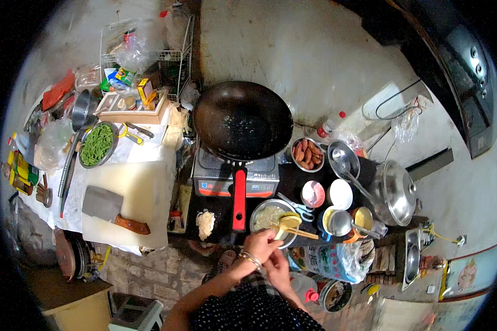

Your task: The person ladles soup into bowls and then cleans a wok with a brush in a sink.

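My left hand [257, 248], with bracelets at the wrist, is over the near rim of a steel bowl [254, 216]. Its fingertips pinch the pale end of a small yellow scoop-like utensil [290, 220]. Pale, wet-looking contents [269, 216] lie in the bowl. Wooden chopsticks [302, 233] rest across its right side. Just below and right of the left hand, my right hand [277, 267] sits close against it; its fingertips are partly hidden, so its hold is unclear. Scissors [300, 209] with pale blue handles lie beside the bowl.
A black wok [244, 120] with a red handle [240, 198] sits on a portable stove [215, 178]. Right are a bowl of reddish-brown pieces [307, 154], several cups, ladles and a lidded pot [393, 192]. Left, a cleaver [103, 202] lies on a cutting board [149, 198] near green beans [97, 143].
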`<control>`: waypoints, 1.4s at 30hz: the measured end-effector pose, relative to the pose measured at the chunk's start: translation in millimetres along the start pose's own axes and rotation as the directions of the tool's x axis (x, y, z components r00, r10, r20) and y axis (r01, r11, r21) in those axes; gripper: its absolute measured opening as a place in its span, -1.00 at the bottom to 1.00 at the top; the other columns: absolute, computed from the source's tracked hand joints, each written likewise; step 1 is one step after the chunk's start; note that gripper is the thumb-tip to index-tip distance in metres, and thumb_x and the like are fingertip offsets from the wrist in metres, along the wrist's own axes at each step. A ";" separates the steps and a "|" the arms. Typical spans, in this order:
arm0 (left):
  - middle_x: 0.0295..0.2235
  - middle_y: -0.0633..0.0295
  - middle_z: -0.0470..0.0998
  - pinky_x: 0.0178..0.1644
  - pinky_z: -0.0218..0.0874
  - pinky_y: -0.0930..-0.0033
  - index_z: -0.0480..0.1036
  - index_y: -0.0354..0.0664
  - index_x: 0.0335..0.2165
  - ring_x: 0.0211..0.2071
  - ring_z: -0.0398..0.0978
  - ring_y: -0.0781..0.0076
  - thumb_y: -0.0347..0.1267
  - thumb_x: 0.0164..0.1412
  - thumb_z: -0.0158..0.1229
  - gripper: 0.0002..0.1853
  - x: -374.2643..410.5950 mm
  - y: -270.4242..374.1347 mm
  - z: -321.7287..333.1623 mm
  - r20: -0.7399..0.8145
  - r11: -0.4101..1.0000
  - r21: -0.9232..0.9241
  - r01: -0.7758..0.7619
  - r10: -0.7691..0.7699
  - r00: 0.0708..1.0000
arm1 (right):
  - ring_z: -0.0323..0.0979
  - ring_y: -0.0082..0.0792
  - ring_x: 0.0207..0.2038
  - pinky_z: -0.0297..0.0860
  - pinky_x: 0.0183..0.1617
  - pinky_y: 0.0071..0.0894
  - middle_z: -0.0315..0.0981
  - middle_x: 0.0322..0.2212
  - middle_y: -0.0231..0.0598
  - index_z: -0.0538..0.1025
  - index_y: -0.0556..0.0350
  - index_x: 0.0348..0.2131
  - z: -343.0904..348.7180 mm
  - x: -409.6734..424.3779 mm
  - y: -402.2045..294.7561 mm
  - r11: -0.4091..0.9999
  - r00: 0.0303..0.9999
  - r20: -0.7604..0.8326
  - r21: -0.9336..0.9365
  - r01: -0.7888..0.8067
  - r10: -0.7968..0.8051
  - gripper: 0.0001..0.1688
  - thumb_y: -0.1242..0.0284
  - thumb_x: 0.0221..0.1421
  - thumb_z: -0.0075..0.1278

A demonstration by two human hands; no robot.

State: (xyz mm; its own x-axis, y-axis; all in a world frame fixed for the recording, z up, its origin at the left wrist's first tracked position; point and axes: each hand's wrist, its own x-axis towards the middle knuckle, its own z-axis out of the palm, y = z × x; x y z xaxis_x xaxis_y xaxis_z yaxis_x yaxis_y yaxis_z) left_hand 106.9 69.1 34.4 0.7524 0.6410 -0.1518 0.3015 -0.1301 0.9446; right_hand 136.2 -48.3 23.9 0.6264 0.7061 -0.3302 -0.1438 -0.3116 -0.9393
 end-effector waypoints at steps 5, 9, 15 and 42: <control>-0.30 0.22 0.46 -0.30 0.27 0.55 0.33 -0.30 -0.16 -0.33 0.41 0.56 -0.36 0.05 0.11 -0.64 18.1 -4.2 25.7 -0.011 0.850 -0.515 -0.109 0.120 0.993 | 0.29 -0.43 -0.22 0.22 -0.12 -0.51 0.35 -0.31 -0.18 0.26 0.32 -0.08 -53.4 39.9 -47.3 0.934 0.938 -0.199 -0.277 0.224 -0.284 -0.57 0.61 -0.02 -0.31; -0.24 0.11 0.43 -0.22 0.31 0.40 0.31 -0.31 -0.17 -0.27 0.44 0.37 -0.23 0.17 -0.07 -0.63 -0.1 -46.4 -6.4 0.158 0.586 -0.771 0.249 -0.203 0.966 | 0.29 -0.40 -0.24 0.22 -0.15 -0.48 0.35 -0.33 -0.14 0.20 0.24 -0.05 -80.4 93.2 -143.2 0.766 0.853 0.004 -0.438 0.471 -0.523 -0.49 0.60 -0.09 -0.19; -0.28 0.09 0.43 -0.22 0.29 0.24 0.26 -0.25 -0.15 -0.29 0.41 0.25 0.22 0.06 -0.30 -0.26 1.6 -6.0 -86.0 0.238 -0.066 -0.971 0.229 -0.228 0.944 | 0.39 0.05 -0.34 0.30 -0.30 -0.19 0.38 -0.40 0.12 0.31 0.18 -0.26 -38.9 224.5 -228.7 0.375 0.728 0.517 -0.630 0.680 -0.451 -0.65 0.53 -0.16 -0.06; -0.64 0.41 0.21 -0.79 -0.15 0.63 0.31 -0.02 -0.21 -0.80 0.01 0.70 -0.16 0.19 -0.15 -0.73 35.9 33.4 -101.2 0.420 -0.115 -0.905 0.408 -0.106 0.901 | 0.38 0.04 -0.52 0.32 -0.42 -0.02 0.40 -0.61 -0.02 0.42 0.03 -0.43 63.3 382.4 -222.9 -0.033 0.517 0.697 -0.610 0.791 -0.497 -0.80 0.31 0.02 -0.14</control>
State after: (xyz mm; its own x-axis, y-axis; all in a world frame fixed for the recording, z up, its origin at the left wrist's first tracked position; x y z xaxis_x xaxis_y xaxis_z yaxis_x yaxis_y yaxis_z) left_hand 84.7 164.4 90.0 0.8923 0.2738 -0.3589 -0.2578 0.9617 0.0926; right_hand 359.3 331.5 101.0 -0.1389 0.9631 0.2307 0.9681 0.1811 -0.1731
